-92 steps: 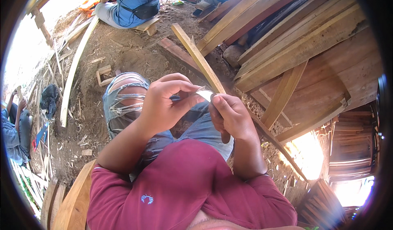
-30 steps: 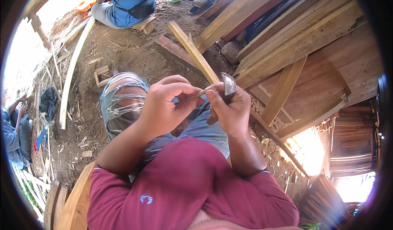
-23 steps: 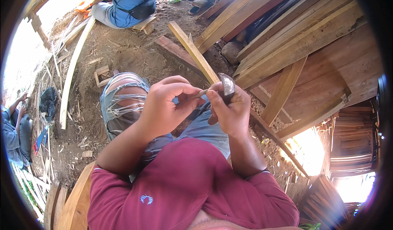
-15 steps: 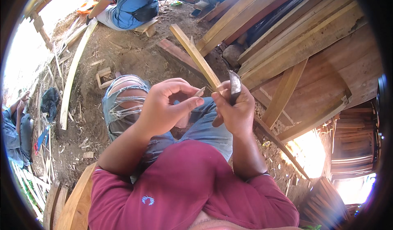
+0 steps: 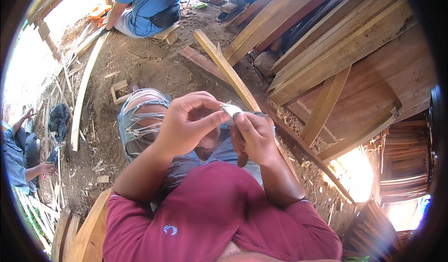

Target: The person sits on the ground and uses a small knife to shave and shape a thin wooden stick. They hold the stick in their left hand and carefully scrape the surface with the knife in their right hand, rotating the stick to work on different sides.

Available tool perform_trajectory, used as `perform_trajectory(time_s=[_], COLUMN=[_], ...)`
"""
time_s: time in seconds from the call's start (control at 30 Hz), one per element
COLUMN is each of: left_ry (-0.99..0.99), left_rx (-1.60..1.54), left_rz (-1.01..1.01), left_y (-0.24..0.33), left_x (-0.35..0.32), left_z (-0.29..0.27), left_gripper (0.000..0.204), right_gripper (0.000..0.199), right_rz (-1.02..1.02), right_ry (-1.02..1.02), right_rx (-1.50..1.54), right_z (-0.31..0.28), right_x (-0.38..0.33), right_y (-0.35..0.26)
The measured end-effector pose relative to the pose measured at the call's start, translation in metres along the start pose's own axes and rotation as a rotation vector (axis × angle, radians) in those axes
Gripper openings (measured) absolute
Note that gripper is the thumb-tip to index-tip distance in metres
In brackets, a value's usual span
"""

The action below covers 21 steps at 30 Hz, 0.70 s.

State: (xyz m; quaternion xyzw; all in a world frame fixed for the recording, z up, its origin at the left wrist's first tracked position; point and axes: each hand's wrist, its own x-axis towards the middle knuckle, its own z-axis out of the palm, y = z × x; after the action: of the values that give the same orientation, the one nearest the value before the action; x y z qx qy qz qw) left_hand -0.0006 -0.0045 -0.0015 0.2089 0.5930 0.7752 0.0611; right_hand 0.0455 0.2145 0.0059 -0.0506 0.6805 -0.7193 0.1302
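In front of my lap, my left hand (image 5: 193, 122) pinches a small pale piece (image 5: 224, 105) between thumb and index finger. It looks like a sliver of wood, but most of it is hidden. My right hand (image 5: 254, 134) is closed around a knife with a short curved blade (image 5: 235, 110). The shiny blade lies against or very close to the small piece; contact cannot be made out. Both hands nearly meet at the fingertips. Behind my right hand runs a long squared wooden strip (image 5: 224, 66), reappearing below it beside my thigh.
Leaning planks (image 5: 340, 43) and a wide wooden panel (image 5: 373, 85) stand at the right. A long pale strip (image 5: 86, 94) and wood scraps lie on the dirt floor at left. A person in a blue shirt (image 5: 151, 8) sits ahead; another person (image 5: 16, 157) is at far left.
My right hand has turned and moved left, bringing the curved blade down from upright to the small piece. The left hand has barely moved. The far-left person's hands have moved apart.
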Motion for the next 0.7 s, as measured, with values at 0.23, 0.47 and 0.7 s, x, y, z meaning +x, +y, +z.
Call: perform_trajectory(time_s=[0.23,0.47,0.7], left_ry=[-0.023,-0.027,-0.024], left_rx=[-0.075,-0.022,-0.063], left_rz=[0.027,0.137,0.113], left_y=[-0.003,-0.007,-0.007], left_x=[-0.002,-0.003,-0.004], left_z=[0.001,0.001,0.003], left_gripper=[0.011,0.011,0.012], right_gripper=[0.055,0.056,0.058], right_rz=[0.046,0.038,0.027], right_ry=[0.026,0.013,-0.011], right_rx=[0.034,0.142,0.028], right_z=[0.012,0.022,0.01], right_x=[-0.003,-0.009,-0.007], right_y=[-0.005,0.002,-0.011])
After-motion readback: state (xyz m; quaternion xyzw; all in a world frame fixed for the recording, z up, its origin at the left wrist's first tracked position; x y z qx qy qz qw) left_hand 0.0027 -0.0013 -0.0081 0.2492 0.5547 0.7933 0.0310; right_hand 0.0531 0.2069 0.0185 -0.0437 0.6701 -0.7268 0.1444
